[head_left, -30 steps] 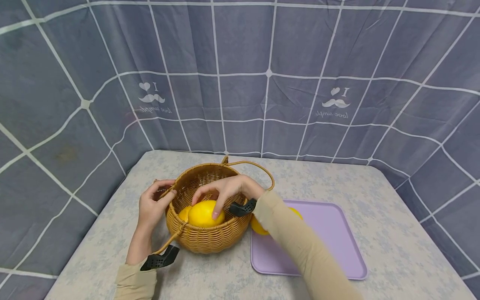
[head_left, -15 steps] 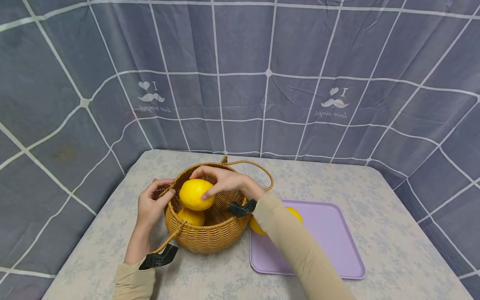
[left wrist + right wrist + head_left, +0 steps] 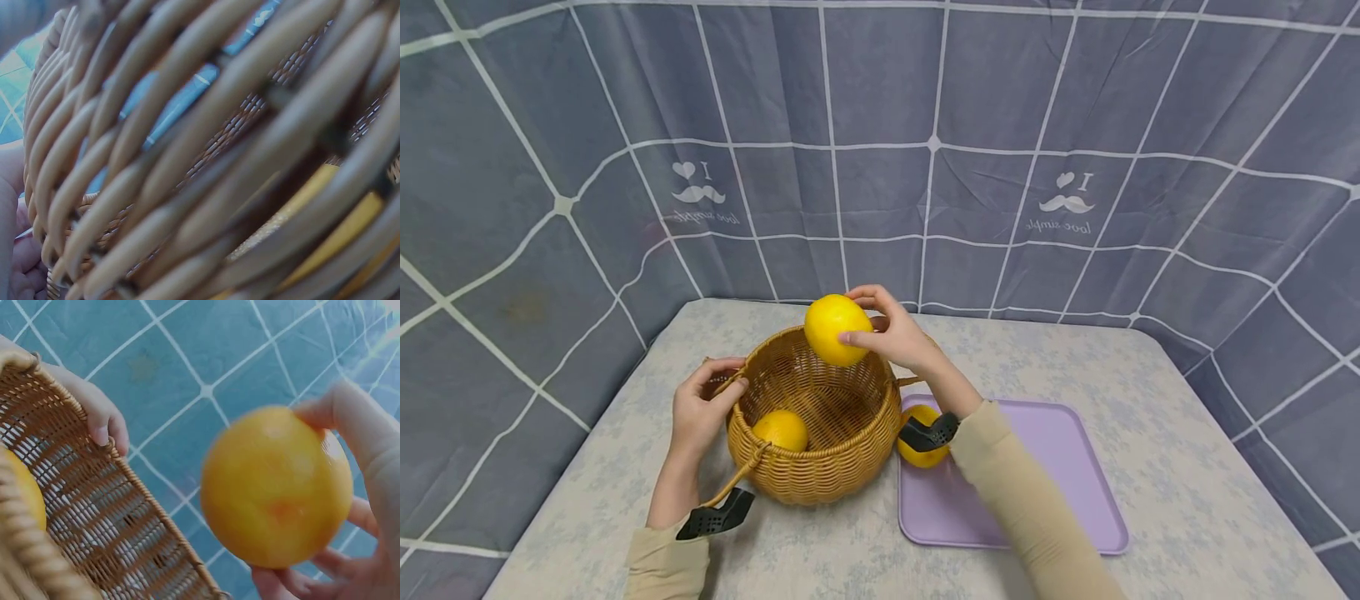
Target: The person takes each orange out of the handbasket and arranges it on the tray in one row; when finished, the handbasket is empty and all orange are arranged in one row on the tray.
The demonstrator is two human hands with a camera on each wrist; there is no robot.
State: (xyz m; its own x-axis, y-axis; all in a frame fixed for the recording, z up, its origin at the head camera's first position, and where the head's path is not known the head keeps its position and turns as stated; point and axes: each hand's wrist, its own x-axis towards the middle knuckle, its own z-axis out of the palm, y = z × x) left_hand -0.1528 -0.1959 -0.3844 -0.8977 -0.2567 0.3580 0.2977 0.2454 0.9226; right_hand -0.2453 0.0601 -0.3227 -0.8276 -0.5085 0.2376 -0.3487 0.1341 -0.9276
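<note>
My right hand (image 3: 895, 335) grips a smooth, rounded yellow fruit (image 3: 837, 330) and holds it up over the far right part of the wicker basket (image 3: 823, 483). In the right wrist view the thumb is on top of this fruit (image 3: 275, 487) and the fingers are beneath it. At the basket's left side, my left hand (image 3: 700, 412) pinches the rim between thumb and fingers. An orange (image 3: 782, 430) lies inside the basket, at its near left. The left wrist view is mostly filled by the basket's weave (image 3: 187, 162), with yellow showing through the gaps.
Right of the basket lies a lilac tray (image 3: 1037, 475). Another yellow-orange fruit (image 3: 922, 454) sits at its far left corner, partly covered by the black wrist mount (image 3: 929, 432). One basket handle (image 3: 730, 486) hangs toward the left wrist. A grey-blue checked curtain (image 3: 880, 200) stands behind the table.
My right hand has lifted the yellow fruit up out of the basket, then away and to the right. The orange beneath is now fully uncovered. My left hand stays at the rim.
</note>
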